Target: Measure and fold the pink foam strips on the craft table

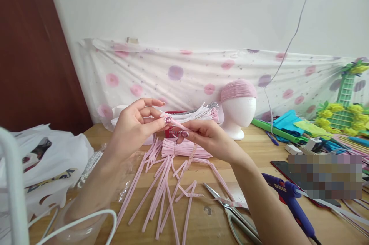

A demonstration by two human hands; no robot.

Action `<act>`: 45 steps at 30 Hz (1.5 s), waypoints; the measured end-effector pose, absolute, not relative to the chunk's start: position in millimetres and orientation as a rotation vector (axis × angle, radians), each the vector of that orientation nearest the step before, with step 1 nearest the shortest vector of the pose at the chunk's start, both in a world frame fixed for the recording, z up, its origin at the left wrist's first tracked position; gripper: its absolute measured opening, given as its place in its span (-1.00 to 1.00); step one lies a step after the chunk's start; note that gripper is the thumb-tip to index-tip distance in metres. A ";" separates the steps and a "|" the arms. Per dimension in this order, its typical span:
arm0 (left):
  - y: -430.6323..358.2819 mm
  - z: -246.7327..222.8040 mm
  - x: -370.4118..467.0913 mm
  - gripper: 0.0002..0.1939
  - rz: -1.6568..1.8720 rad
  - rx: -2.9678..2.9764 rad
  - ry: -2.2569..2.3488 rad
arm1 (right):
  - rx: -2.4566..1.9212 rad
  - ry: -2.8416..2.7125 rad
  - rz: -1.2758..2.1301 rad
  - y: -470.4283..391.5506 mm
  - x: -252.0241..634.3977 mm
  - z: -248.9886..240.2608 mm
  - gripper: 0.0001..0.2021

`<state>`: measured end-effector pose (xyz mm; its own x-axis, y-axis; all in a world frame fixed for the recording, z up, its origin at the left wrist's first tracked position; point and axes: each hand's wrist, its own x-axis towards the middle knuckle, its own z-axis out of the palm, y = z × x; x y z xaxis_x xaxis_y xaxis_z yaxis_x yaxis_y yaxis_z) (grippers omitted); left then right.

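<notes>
Above the middle of the table, my left hand (134,127) pinches one end of a short pink pipe cleaner (176,122) between thumb and finger. My right hand (210,137) grips its other end, fingers closed. Beneath them lies a bundle of pink pipe cleaners (184,150), with several loose bent pink pipe cleaners (164,191) fanned out in front. A pink tape measure (192,195) runs among them. Behind my hands, white and pink stems (198,113) rest over a red basket (169,132), which my hands partly hide.
A white foam head (239,112) wearing a pink band stands behind right. Scissors (230,206), a blue glue gun (294,199) and a dark phone (284,169) lie at right. White plastic bags (57,152) fill the left. Yellow flowers (331,110) surround a green craft piece.
</notes>
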<state>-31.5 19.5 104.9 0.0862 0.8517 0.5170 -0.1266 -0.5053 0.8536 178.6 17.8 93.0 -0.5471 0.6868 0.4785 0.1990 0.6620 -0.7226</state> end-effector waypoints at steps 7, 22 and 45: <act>20.6 109.9 -30.6 -0.66 1.533 1.435 0.770 | -0.718 -2.024 0.971 16.8 179.9 96.6 -0.66; 19.1 107.0 -22.0 -0.68 1.516 1.327 0.685 | -0.733 -1.805 1.129 20.5 182.3 92.0 -0.76; 23.7 107.7 -27.6 -0.73 1.570 1.290 0.725 | -0.793 -2.060 0.878 12.0 181.1 97.9 -0.71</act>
